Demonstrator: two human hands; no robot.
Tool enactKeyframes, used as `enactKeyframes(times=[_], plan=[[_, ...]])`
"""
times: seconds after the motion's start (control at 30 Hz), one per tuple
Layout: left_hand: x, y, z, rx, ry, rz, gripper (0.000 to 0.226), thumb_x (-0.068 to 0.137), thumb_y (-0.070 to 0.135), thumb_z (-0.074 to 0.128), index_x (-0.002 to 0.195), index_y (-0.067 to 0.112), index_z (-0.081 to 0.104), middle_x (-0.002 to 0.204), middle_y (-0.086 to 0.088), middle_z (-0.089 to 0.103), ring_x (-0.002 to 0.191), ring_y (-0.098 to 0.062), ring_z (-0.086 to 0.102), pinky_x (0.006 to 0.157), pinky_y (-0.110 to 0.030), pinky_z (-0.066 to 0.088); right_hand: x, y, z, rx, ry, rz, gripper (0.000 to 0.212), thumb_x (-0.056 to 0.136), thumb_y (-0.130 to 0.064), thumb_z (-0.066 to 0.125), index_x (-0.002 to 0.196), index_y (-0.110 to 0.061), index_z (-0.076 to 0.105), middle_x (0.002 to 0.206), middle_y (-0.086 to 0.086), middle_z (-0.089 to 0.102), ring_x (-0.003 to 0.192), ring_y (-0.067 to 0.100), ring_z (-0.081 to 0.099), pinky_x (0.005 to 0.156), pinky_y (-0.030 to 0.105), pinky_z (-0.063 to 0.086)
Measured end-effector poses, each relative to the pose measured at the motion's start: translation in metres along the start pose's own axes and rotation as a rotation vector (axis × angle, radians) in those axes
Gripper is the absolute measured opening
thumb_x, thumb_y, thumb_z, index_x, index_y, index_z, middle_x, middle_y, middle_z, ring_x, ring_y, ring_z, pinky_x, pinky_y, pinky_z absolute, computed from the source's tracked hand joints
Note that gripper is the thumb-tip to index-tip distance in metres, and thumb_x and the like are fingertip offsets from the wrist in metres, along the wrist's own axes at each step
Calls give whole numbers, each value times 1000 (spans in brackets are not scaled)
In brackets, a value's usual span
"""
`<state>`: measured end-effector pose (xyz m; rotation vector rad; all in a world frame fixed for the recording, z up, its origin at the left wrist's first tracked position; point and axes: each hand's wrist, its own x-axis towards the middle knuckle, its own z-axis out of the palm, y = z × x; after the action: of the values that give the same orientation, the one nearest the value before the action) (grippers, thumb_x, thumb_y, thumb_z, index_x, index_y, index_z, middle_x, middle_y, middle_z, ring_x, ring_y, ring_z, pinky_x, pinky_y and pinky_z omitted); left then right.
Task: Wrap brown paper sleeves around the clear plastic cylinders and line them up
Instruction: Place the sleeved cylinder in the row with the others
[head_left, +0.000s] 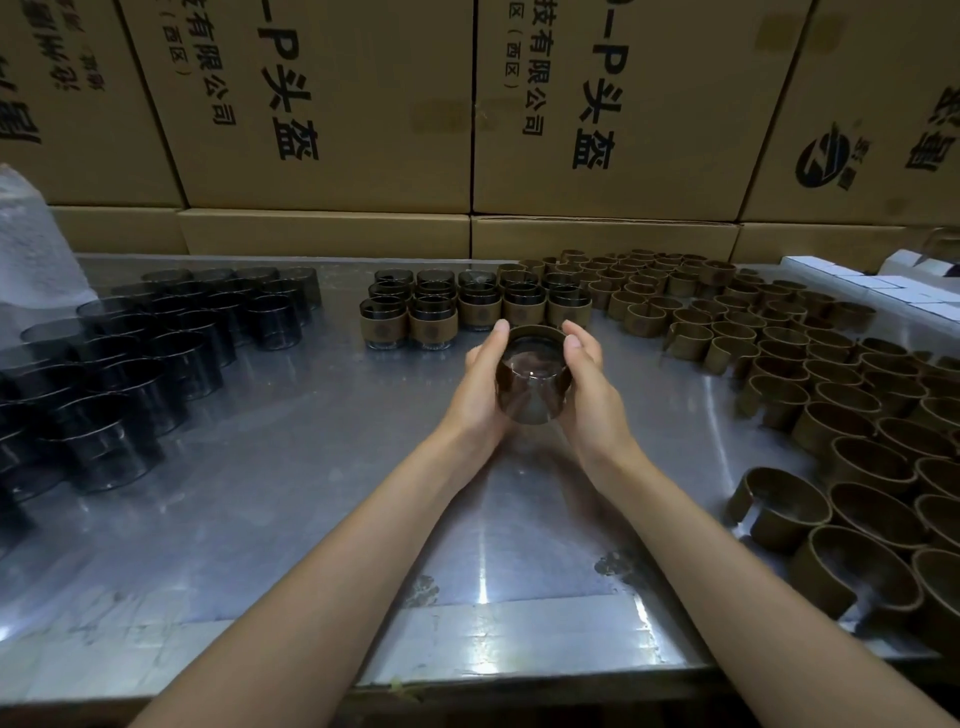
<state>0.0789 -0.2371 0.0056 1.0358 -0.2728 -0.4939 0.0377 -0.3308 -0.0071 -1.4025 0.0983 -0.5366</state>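
Now both hands (535, 384) cup a seemingly sleeved cylinder (531, 378)

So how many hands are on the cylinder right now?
2: the left hand grips the cylinder on its left side, and the right hand grips its right side, above the table.

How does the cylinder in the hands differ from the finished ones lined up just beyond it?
The held cylinder is tilted and lifted between left hand and right hand; the lined-up cylinders stand upright on the metal table. Its sleeve sits near the far rim; theirs band the middle. All share dark clear walls and brown sleeves.
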Motion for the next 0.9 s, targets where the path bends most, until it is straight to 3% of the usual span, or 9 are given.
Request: enactKeyframes(times=[0.1,0.2,0.27,0.33,0.4,0.5,0.63,0.8,0.9], plan=[[-2,7,-5,132,-93,-119,56,95,58,38,121,14,61,116,-9,69,114,-24,62,103,-41,45,0,-3,0,29,41,-27,28,103,-29,36,131,-32,36,136,9,50,124,21,50,107,41,40],[-3,11,-13,309,-116,-264,75,78,72,50,120,11,61,109,-8,72,103,-22,68,93,-32,51,-1,-5,-1,23,80,-32,29,103,-25,35,131,-31,35,135,10,49,125,21,48,110,44,36],[-2,12,-17,327,-135,-275,82,69,73,58,120,9,61,104,-8,74,95,-19,71,78,-26,55,-1,-7,-3,44,88,3,31,102,-25,36,133,-27,39,135,9,51,125,21,49,110,44,36],[-2,12,-20,291,-114,-234,75,68,67,64,117,10,62,101,-7,74,92,-17,72,72,-24,55,-1,-9,-4,131,64,101,34,102,-27,37,133,-16,46,131,13,57,121,25,54,109,47,38],[-3,12,-22,257,-95,-187,70,65,63,69,113,12,64,99,-5,75,91,-16,72,72,-24,55,-2,-13,-5,235,-16,225,39,101,-32,38,129,-9,54,124,18,63,118,31,58,101,46,46],[-4,13,-25,200,-104,-153,65,61,61,70,107,15,67,98,-4,75,90,-15,72,71,-24,56,-5,-21,-12,167,-135,303,42,94,-43,47,120,-14,64,118,12,67,108,24,64,81,32,54],[-8,16,-27,165,-156,-156,67,67,63,69,113,15,65,108,-5,72,98,-15,70,77,-23,55,-6,-28,-24,21,-317,434,63,73,-64,57,113,-17,68,113,4,71,105,14,65,88,29,45],[-12,17,-28,78,-307,-143,67,60,56,80,112,16,68,107,-7,72,96,-15,69,77,-23,55,-8,-31,-29,222,-415,387,49,59,-57,75,96,-25,77,103,0,71,91,11,67,75,21,52],[-14,18,-27,27,-404,-123,69,43,57,89,99,17,77,104,-7,73,94,-14,70,76,-23,55,-10,-29,-28,348,-468,350,63,49,-51,89,100,-18,76,105,5,71,96,15,67,78,24,54]])
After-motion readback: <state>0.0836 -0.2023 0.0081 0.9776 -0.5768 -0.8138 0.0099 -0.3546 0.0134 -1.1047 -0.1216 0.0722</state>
